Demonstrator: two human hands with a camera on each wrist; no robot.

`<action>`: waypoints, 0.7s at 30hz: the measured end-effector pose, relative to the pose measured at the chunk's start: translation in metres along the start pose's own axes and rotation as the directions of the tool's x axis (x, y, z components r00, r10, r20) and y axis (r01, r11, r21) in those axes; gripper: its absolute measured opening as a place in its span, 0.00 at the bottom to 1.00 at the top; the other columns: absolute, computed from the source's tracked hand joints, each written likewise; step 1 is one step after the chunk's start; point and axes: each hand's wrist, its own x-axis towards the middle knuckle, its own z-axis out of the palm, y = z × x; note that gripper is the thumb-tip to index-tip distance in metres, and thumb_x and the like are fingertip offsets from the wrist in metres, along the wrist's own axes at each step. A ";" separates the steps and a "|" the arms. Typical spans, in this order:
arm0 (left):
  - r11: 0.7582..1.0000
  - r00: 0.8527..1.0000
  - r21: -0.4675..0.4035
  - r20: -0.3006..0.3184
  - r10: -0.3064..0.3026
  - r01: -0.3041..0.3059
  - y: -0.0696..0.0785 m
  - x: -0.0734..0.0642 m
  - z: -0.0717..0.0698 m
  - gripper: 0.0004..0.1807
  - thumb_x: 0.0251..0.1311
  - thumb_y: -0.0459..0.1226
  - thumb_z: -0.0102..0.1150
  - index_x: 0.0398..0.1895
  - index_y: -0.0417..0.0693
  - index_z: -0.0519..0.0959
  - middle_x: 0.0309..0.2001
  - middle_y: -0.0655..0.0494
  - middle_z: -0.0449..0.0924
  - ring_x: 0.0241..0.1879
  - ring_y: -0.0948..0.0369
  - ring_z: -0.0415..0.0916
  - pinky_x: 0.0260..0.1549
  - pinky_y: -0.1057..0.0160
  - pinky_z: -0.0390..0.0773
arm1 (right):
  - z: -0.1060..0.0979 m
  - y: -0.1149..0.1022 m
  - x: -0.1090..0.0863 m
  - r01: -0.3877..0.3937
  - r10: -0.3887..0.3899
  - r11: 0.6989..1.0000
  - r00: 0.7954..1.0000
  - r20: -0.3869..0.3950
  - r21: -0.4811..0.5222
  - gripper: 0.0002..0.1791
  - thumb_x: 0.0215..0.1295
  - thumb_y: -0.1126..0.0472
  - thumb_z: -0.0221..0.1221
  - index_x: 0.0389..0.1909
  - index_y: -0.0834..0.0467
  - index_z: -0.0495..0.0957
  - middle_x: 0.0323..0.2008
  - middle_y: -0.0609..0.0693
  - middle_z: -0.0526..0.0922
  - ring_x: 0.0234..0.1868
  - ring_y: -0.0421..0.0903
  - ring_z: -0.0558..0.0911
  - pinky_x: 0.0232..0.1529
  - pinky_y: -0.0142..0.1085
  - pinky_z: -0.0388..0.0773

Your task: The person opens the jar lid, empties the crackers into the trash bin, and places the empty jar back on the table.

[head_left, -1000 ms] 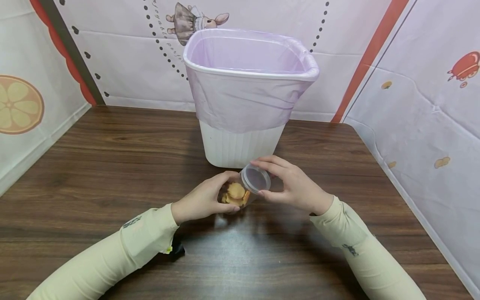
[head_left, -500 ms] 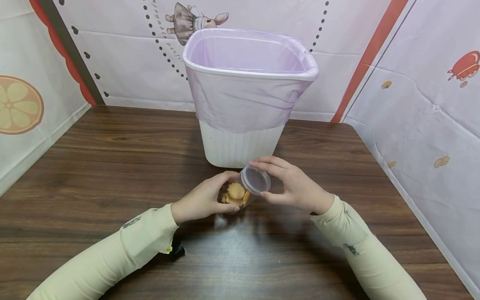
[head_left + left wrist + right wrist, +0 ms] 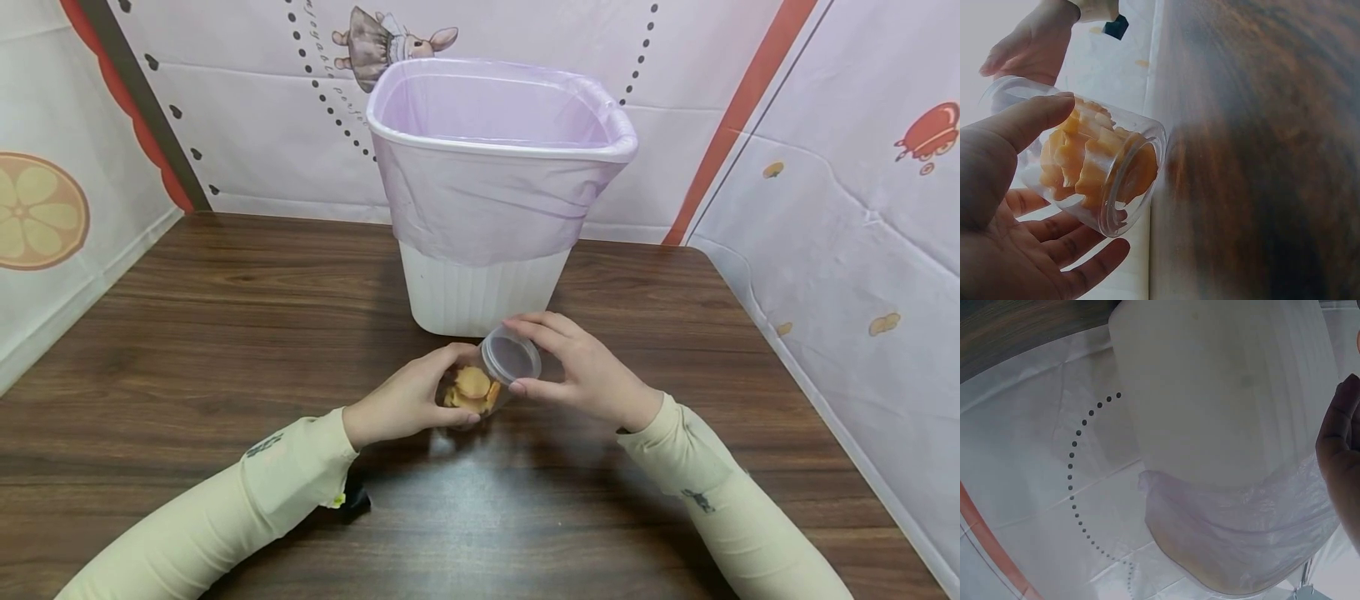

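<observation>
A clear plastic jar with crinkly yellow-orange chips inside stands tilted in front of the bin. My left hand grips its side, thumb across the near wall and fingers beneath, as the left wrist view shows. The jar's base edge is close to the table in that view. At the jar's upper right end, my right hand holds the rim of the round translucent lid between thumb and fingers. In the right wrist view only part of the right hand shows at the edge; the lid is out of sight there.
Behind the hands a tall white bin with a lilac liner bag stands on the dark wood table. A small black object lies by the left sleeve. Printed sheets surround the table's back and sides.
Hardly anything moves; the right hand's thumb and fingers shift slightly along the lid's rim while the left hand and jar stay in place.
</observation>
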 end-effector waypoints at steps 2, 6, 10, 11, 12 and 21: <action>1.000 1.000 0.001 -0.001 0.002 -0.002 0.000 0.000 0.000 0.36 0.49 0.42 0.73 0.62 0.50 0.68 0.52 0.60 0.76 0.49 0.65 0.75 0.51 0.60 0.76 | -0.001 -0.001 0.000 -0.020 0.020 1.000 1.000 -0.009 -0.017 0.35 0.58 0.48 0.66 0.65 0.57 0.69 0.59 0.53 0.74 0.60 0.47 0.74 0.59 0.43 0.73; 1.000 1.000 0.001 -0.003 -0.002 0.002 0.001 0.000 0.000 0.36 0.49 0.42 0.73 0.62 0.49 0.68 0.52 0.59 0.76 0.49 0.64 0.75 0.51 0.59 0.76 | -0.001 -0.002 0.000 -0.050 0.046 0.997 0.998 -0.051 -0.065 0.36 0.59 0.40 0.63 0.63 0.57 0.72 0.54 0.52 0.77 0.56 0.47 0.76 0.57 0.44 0.74; 1.000 1.000 -0.003 0.000 -0.008 0.008 0.001 -0.001 -0.001 0.36 0.49 0.42 0.73 0.62 0.49 0.68 0.52 0.59 0.76 0.49 0.64 0.74 0.51 0.59 0.76 | 0.000 -0.004 0.000 -0.065 0.054 0.991 0.994 -0.093 -0.114 0.37 0.55 0.38 0.64 0.60 0.56 0.74 0.49 0.51 0.79 0.50 0.46 0.78 0.52 0.43 0.77; 1.000 1.000 -0.004 0.000 -0.008 0.008 0.001 -0.001 0.000 0.36 0.49 0.42 0.73 0.62 0.49 0.68 0.52 0.59 0.76 0.49 0.64 0.74 0.51 0.59 0.76 | 0.001 -0.004 0.000 -0.066 0.054 0.990 0.993 -0.100 -0.122 0.36 0.54 0.39 0.65 0.60 0.56 0.74 0.48 0.50 0.79 0.49 0.46 0.78 0.50 0.43 0.77; 1.000 1.000 -0.005 0.001 -0.009 0.009 0.001 -0.001 0.000 0.36 0.49 0.42 0.73 0.62 0.49 0.68 0.52 0.59 0.76 0.49 0.64 0.74 0.51 0.58 0.76 | 0.002 -0.004 0.000 -0.068 0.055 0.989 0.993 -0.106 -0.128 0.36 0.53 0.40 0.66 0.59 0.56 0.75 0.46 0.50 0.79 0.47 0.45 0.78 0.48 0.42 0.78; 1.000 1.000 -0.008 0.003 -0.004 0.004 0.001 -0.001 0.000 0.36 0.49 0.42 0.73 0.62 0.50 0.68 0.51 0.60 0.76 0.48 0.64 0.74 0.50 0.57 0.76 | 0.005 -0.006 0.000 -0.062 0.048 0.991 0.992 -0.118 -0.117 0.32 0.49 0.47 0.71 0.56 0.54 0.77 0.42 0.48 0.77 0.41 0.40 0.76 0.41 0.36 0.77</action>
